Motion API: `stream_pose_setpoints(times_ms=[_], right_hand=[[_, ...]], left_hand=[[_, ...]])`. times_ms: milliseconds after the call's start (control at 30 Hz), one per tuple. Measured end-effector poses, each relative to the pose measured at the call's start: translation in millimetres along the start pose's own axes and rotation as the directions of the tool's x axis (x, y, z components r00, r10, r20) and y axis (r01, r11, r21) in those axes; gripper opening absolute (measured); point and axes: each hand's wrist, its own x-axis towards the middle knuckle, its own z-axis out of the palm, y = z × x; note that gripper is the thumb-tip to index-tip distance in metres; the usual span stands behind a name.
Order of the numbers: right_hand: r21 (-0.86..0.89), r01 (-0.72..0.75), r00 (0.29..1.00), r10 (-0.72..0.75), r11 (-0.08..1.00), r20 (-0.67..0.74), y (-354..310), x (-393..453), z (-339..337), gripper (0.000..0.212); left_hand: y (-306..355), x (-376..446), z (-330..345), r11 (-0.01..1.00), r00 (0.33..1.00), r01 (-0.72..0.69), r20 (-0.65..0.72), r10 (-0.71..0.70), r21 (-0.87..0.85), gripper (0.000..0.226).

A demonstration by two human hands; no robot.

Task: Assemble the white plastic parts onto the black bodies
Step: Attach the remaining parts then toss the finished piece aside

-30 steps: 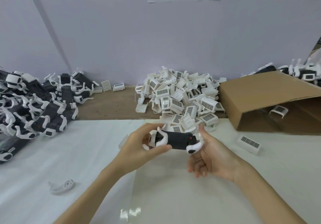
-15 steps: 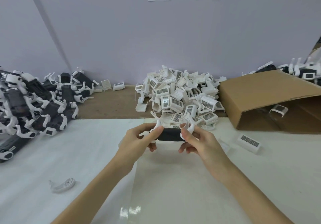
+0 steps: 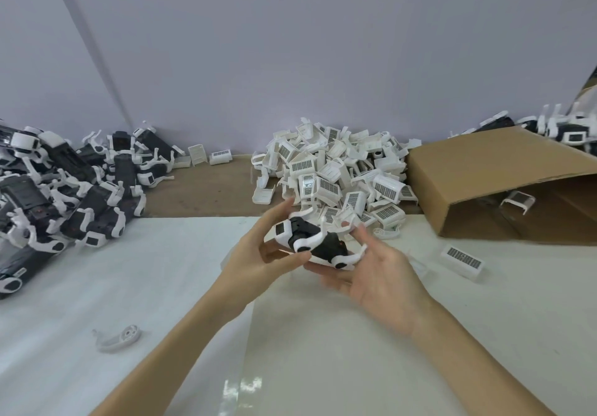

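Note:
A black body [image 3: 318, 244] with white arms and a white grilled end cap hangs above the white sheet, in front of the heap of white grilled parts [image 3: 336, 176]. My left hand [image 3: 261, 251] grips its left end, thumb under and fingers over the cap. My right hand [image 3: 378, 273] lies palm up beneath the right end, fingers spread and straight, cradling it.
A pile of assembled black-and-white bodies [image 3: 61, 196] fills the left side. A tipped cardboard box [image 3: 497, 183] lies at the right with a white part inside. One loose grilled part [image 3: 462, 259] and a white arm piece [image 3: 118, 338] lie on the sheet.
The body has been turned from level to tilted, its white cap now facing me at the left. My right hand let go of its pinch and opened flat under it.

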Motion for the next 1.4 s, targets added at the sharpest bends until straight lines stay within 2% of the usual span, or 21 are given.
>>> stream_pose_setpoints(times_ms=[67, 133, 200, 267, 333, 400, 467, 500, 567, 633, 667, 733, 800, 933, 1000, 1167, 1333, 1400], right_hand=[[0.24, -0.073, 0.995, 0.053, 0.968, 0.085, -10, -5, -5, 0.057], [0.369, -0.066, 0.998, 0.052, 0.927, 0.047, -16, -6, -8, 0.055], [0.294, -0.003, 0.995, 0.032, 0.956, -0.096, -13, -4, -7, 0.048], [0.156, 0.037, 0.98, -0.005, 0.987, -0.201, -7, -1, -3, 0.043], [0.109, 0.027, 0.978, -0.003, 0.994, -0.211, -5, 0, -2, 0.042], [0.1, -0.006, 0.98, 0.026, 0.995, -0.199, -6, 0, -4, 0.042], [0.035, 0.012, 0.975, -0.004, 0.999, -0.223, -8, 1, -7, 0.032], [-0.016, 0.049, 0.969, -0.052, 0.999, -0.241, -7, 2, -7, 0.028], [-0.13, 0.172, 0.952, -0.199, 0.976, -0.234, -4, 4, -8, 0.028], [-0.28, 0.29, 0.923, -0.345, 0.915, -0.171, -2, 4, -9, 0.031], [-0.368, 0.332, 0.907, -0.401, 0.869, -0.127, -1, 4, -10, 0.032], [-0.498, 0.369, 0.895, -0.444, 0.785, -0.036, 3, 3, -11, 0.036], [-0.546, 0.348, 0.911, -0.412, 0.762, 0.006, 7, 3, -8, 0.038], [-0.545, 0.237, 0.944, -0.322, 0.804, -0.065, 8, 3, 2, 0.055], [-0.548, 0.231, 0.944, -0.322, 0.804, -0.076, 8, 2, 3, 0.061], [-0.582, 0.343, 0.916, -0.4, 0.737, 0.032, 3, -2, 1, 0.054], [-0.435, 0.335, 0.941, -0.322, 0.836, 0.105, 3, 1, -10, 0.049], [-0.459, 0.31, 0.95, -0.289, 0.832, 0.118, 2, 1, -14, 0.049]], left_hand=[[1, 1, -8, 0.996, 0.995, -0.062, 0.086, 0.056, 0.067, 0.081], [-1, 3, -15, 0.96, 0.986, -0.133, 0.133, 0.102, 0.246, 0.077], [-3, 3, -15, 0.888, 0.976, -0.198, 0.171, 0.138, 0.414, 0.073], [-4, 1, -10, 0.854, 0.953, -0.283, 0.229, 0.199, 0.436, 0.069], [-7, 1, -6, 0.848, 0.936, -0.333, 0.255, 0.244, 0.411, 0.065], [-9, 3, -5, 0.855, 0.946, -0.309, 0.224, 0.233, 0.417, 0.071], [-10, 3, -3, 0.906, 0.974, -0.211, 0.161, 0.162, 0.366, 0.078], [-9, 2, -1, 0.953, 0.988, -0.135, 0.115, 0.107, 0.272, 0.077], [-7, 3, 2, 0.998, 0.999, 0.044, 0.009, -0.044, -0.04, 0.055], [-1, 5, 2, 0.91, 0.977, 0.206, 0.019, -0.214, -0.358, 0.031], [0, 5, 2, 0.862, 0.959, 0.276, 0.065, -0.275, -0.425, 0.037], [2, 6, 3, 0.856, 0.941, 0.339, 0.118, -0.318, -0.39, 0.051], [1, 5, 6, 0.913, 0.964, 0.266, 0.091, -0.25, -0.311, 0.048], [1, 4, 4, 0.922, 0.98, 0.184, -0.005, -0.198, -0.341, 0.041], [5, 3, 2, 0.92, 0.984, 0.157, -0.018, -0.175, -0.36, 0.042], [8, 2, 2, 0.918, 0.993, 0.098, -0.027, -0.118, -0.385, 0.043], [12, -1, 11, 0.912, 0.991, 0.133, 0.041, -0.127, -0.387, 0.04], [11, -3, 17, 0.962, 0.993, 0.1, -0.035, -0.112, -0.256, 0.034]])
